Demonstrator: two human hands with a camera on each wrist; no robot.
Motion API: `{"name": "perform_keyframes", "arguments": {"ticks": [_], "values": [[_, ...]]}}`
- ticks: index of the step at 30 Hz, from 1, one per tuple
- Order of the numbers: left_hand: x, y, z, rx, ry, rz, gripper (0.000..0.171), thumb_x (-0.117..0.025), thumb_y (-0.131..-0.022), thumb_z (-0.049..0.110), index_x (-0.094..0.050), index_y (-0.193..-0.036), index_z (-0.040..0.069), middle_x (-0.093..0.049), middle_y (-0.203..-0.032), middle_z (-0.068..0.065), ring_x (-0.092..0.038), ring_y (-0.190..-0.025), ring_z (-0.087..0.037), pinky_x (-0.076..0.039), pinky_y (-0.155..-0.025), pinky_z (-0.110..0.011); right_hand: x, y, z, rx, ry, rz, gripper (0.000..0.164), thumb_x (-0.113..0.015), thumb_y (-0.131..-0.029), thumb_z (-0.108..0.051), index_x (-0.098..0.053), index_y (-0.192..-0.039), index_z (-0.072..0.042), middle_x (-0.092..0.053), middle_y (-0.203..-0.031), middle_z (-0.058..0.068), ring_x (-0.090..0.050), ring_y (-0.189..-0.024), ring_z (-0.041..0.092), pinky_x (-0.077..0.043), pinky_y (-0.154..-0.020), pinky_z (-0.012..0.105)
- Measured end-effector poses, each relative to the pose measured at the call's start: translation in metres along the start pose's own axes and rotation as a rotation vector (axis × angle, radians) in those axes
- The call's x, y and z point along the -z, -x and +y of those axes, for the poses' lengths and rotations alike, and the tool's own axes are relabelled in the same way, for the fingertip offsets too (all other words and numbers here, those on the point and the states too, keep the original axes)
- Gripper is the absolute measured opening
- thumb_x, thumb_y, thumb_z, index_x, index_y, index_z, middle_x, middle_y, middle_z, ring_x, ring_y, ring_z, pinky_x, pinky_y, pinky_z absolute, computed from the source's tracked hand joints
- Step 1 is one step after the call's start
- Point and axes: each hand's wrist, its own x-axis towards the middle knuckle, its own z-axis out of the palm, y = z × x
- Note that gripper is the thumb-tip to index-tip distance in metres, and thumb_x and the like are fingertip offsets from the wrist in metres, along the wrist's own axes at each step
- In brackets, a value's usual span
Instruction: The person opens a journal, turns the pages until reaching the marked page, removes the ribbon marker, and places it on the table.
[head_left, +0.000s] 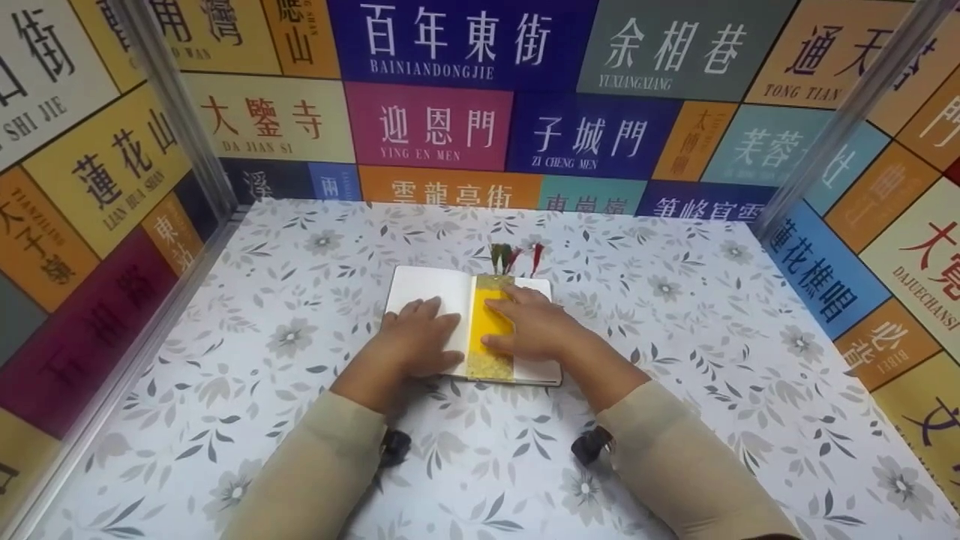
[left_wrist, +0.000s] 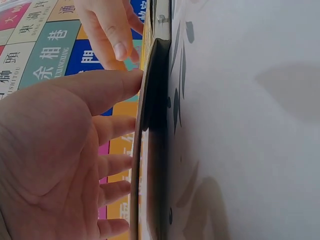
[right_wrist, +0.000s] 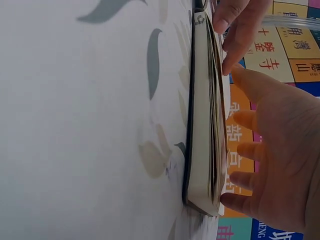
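Fingers spread and lightly bent, neither curled round anything, our two hands lie flat over an open notebook (head_left: 427, 285) near the middle of a floral-patterned tabletop (head_left: 187, 375). Our left hand (head_left: 418, 337) rests on the blank left page; our right hand (head_left: 536, 322) reaches across the right page, thumb and fingertips on a yellow strip (head_left: 486, 322) that lies upright along the centre fold, its far and near ends in a paler, mottled gold. Beyond the notebook's far edge we see green tassels (head_left: 499, 259) just past the strip's end and a red tassel (head_left: 537, 259) a little to the right. Seen edge-on from our right wrist, a thick page block (right_wrist: 202, 115) sits beneath the right half, lying on the tabletop. Beige sleeves (head_left: 315, 450) cover our forearms, with a black device (head_left: 394, 446) at the underside of the left wrist. Around us stand panels of coloured street and place names, among them a dark blue "BAINIANDONGJIE" sign (head_left: 457, 45).
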Motion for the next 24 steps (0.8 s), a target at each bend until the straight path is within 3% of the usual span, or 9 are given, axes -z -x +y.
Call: {"name": "perform_keyframes", "arguments": {"ticks": [8,15,24], "values": [[-0.002,-0.003,-0.002,-0.026,-0.002,-0.006,0.075,-0.06,-0.102,0.058,-0.037,-0.168,0.03,-0.021,-0.18,-0.014,-0.019,-0.167,-0.043,-0.02,-0.132,-0.071,-0.005,-0.009,-0.006,0.047,0.062,0.042,0.079,-0.054,-0.098,-0.074,-0.037,-0.167,-0.038,-0.014,-0.183,0.002,-0.016,-0.167,0.042,-0.025,-0.131,0.07],[-0.003,-0.004,-0.003,-0.032,-0.015,-0.025,0.068,-0.056,-0.106,0.049,-0.037,-0.168,0.029,-0.023,-0.18,-0.014,-0.024,-0.165,-0.042,-0.025,-0.132,-0.067,-0.008,-0.016,-0.016,0.019,0.061,0.056,0.077,-0.052,-0.097,-0.077,-0.036,-0.166,-0.045,-0.016,-0.182,0.001,-0.017,-0.167,0.041,-0.027,-0.128,0.074],[-0.002,-0.004,-0.003,-0.013,0.012,-0.051,0.066,-0.054,-0.107,0.047,-0.034,-0.169,0.031,-0.02,-0.181,-0.012,-0.022,-0.166,-0.041,-0.024,-0.133,-0.065,-0.013,-0.017,-0.016,0.006,0.066,0.03,0.075,-0.051,-0.095,-0.081,-0.037,-0.163,-0.052,-0.01,-0.183,0.001,-0.007,-0.168,0.045,-0.017,-0.129,0.077]]}}
